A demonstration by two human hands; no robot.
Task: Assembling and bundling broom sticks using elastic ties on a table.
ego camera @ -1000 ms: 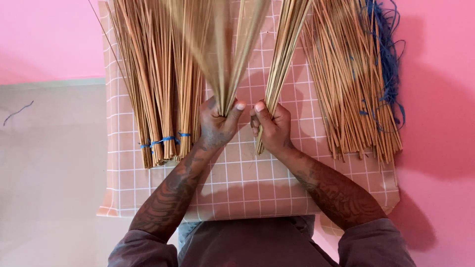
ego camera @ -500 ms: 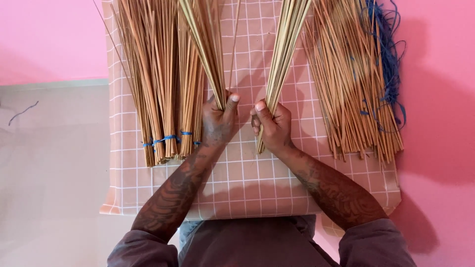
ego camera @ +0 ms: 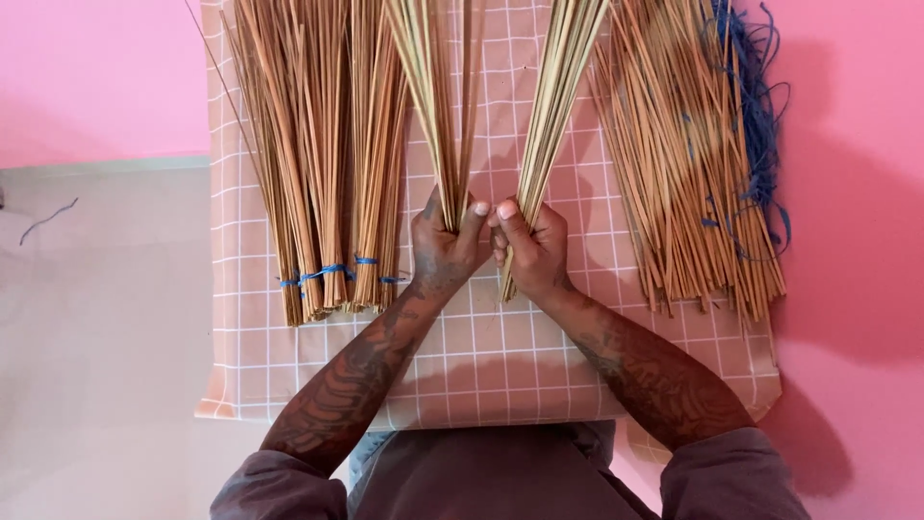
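Since a second ago the sticks in my left hand have drawn together; then they fanned wide and blurred above my knuckles, now they stand as one narrow sheaf, and both fists sit almost where they were; my left hand is closed round the foot of that sheaf, thumb laid across the front; my right hand is closed on a second, paler sheaf that leans up and to the right, its cut ends poking out just below my fist; the two thumbs touch in the middle; I judge that I am at the sorting step, splitting thin sticks into even handfuls and squaring their ends; the next move, as I read it, calls for a firm grip low down so none slip, and a free hand for a tie; just left of my left hand lie bundles bound with blue thread, ends level; well to the right lies a loose heap of sticks with a tangle of blue thread along its far edge; all rest on a peach checked cloth over the bench; pink wall lies beyond.
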